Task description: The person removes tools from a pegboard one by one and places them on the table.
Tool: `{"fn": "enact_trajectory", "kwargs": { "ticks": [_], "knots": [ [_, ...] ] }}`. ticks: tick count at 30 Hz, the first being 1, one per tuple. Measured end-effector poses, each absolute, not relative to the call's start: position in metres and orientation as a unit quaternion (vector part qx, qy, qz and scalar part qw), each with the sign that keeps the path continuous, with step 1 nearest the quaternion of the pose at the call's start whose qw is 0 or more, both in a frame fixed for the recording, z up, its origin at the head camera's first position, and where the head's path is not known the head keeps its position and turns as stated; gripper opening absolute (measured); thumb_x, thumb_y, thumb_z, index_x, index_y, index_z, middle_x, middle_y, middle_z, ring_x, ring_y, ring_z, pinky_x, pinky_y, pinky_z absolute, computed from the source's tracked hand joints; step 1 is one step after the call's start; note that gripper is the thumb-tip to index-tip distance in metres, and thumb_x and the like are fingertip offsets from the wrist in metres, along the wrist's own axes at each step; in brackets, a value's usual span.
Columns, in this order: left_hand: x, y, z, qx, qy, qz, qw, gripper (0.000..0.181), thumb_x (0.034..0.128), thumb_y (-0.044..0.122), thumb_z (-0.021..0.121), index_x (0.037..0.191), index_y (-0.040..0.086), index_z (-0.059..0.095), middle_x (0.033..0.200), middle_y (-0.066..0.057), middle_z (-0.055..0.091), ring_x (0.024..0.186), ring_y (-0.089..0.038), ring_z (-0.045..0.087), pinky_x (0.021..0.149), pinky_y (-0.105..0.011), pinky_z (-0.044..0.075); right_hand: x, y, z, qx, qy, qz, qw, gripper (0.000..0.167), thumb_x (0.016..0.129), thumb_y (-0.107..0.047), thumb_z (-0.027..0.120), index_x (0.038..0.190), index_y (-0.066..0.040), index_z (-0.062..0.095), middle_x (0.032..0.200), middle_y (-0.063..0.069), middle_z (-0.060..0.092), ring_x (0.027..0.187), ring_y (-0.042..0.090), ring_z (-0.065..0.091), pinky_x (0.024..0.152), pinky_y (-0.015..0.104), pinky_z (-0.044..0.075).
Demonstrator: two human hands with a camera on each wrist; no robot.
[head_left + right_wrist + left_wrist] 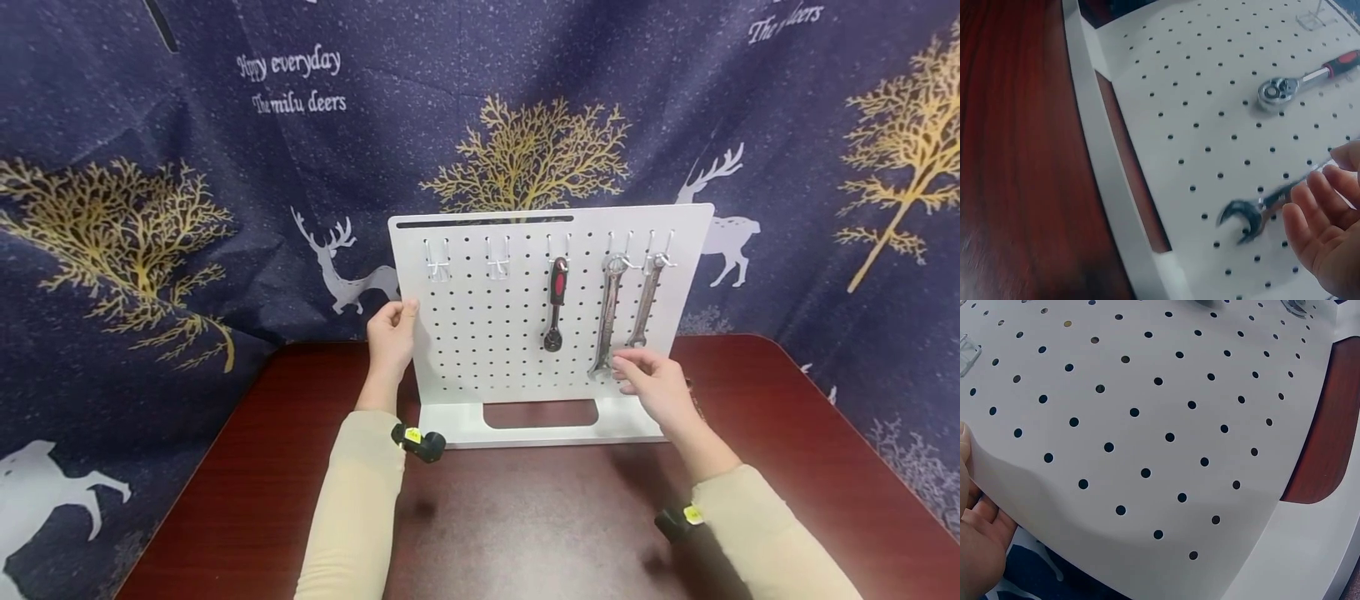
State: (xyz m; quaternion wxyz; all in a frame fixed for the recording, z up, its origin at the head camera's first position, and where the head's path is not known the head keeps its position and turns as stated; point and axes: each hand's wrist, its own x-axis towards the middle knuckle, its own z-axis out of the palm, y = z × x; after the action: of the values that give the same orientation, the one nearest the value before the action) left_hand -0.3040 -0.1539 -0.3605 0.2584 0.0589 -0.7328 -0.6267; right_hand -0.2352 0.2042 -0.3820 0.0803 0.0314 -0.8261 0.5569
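Observation:
A white pegboard (495, 333) stands upright on its base. My left hand (392, 337) grips its left edge, thumb on the front and fingers behind, as the left wrist view also shows. A large combination wrench (608, 312) hangs by its ring end from a hook, open end down. Beside that lower end is my right hand (652, 387), fingers loosely bent; in the right wrist view the fingers (1310, 215) overlap the shaft, and contact is unclear. A smaller wrench (647, 300) hangs to the right. Left of both hangs a ratchet wrench (556, 304) with a black-and-red handle.
Two more clear hooks, a left hook (438, 265) and a second hook (498, 262), sit at the board's upper left. The board's base (457, 425) has a long cutout and rests on a dark red table (525, 517). A patterned blue cloth (420, 108) hangs behind.

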Motion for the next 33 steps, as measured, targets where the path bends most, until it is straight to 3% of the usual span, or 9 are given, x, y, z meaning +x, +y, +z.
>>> {"fn": "enact_trajectory", "kwargs": {
  "ticks": [9, 15, 19, 33],
  "knots": [
    [-0.303, -0.153, -0.36, 0.057, -0.731, -0.629, 0.259, 0.031, 0.0908, 0.029, 0.063, 0.087, -0.001, 0.065, 0.062, 0.005, 0.049, 0.063, -0.011, 0.045, 0.056, -0.022, 0.038, -0.251, 0.185, -0.371, 0.063, -0.837, 0.539, 0.072, 0.041, 0.095, -0.029, 0.057, 0.125, 0.0, 0.056, 0.123, 0.021, 0.06, 0.094, 0.002, 0.059, 0.083, 0.037, 0.054],
    [-0.303, -0.153, -0.359, 0.058, -0.733, -0.627, 0.258, 0.031, 0.091, 0.03, 0.063, 0.088, -0.001, 0.066, 0.062, 0.005, 0.049, 0.063, -0.011, 0.045, 0.056, -0.022, 0.038, -0.259, 0.17, -0.362, 0.097, -0.838, 0.534, 0.062, 0.047, 0.095, -0.031, 0.057, 0.133, -0.005, 0.049, 0.131, 0.017, 0.056, 0.116, 0.027, 0.057, 0.088, 0.036, 0.052],
    [-0.302, -0.154, -0.359, 0.06, -0.734, -0.627, 0.253, 0.031, 0.0909, 0.031, 0.063, 0.089, -0.001, 0.066, 0.064, 0.004, 0.05, 0.065, -0.012, 0.046, 0.058, -0.022, 0.039, -0.264, 0.161, -0.36, 0.12, -0.827, 0.548, 0.042, 0.051, 0.095, -0.029, 0.058, 0.138, -0.005, 0.044, 0.135, 0.017, 0.053, 0.124, 0.032, 0.052, 0.095, 0.04, 0.048],
    [-0.301, -0.153, -0.358, 0.059, -0.732, -0.629, 0.255, 0.032, 0.0908, 0.031, 0.063, 0.09, -0.001, 0.067, 0.065, 0.003, 0.051, 0.064, -0.011, 0.046, 0.057, -0.022, 0.039, -0.27, 0.133, -0.357, 0.118, -0.815, 0.566, 0.017, 0.048, 0.095, -0.026, 0.057, 0.137, -0.004, 0.044, 0.127, 0.018, 0.054, 0.115, 0.03, 0.055, 0.092, 0.039, 0.05]
  ]
}}
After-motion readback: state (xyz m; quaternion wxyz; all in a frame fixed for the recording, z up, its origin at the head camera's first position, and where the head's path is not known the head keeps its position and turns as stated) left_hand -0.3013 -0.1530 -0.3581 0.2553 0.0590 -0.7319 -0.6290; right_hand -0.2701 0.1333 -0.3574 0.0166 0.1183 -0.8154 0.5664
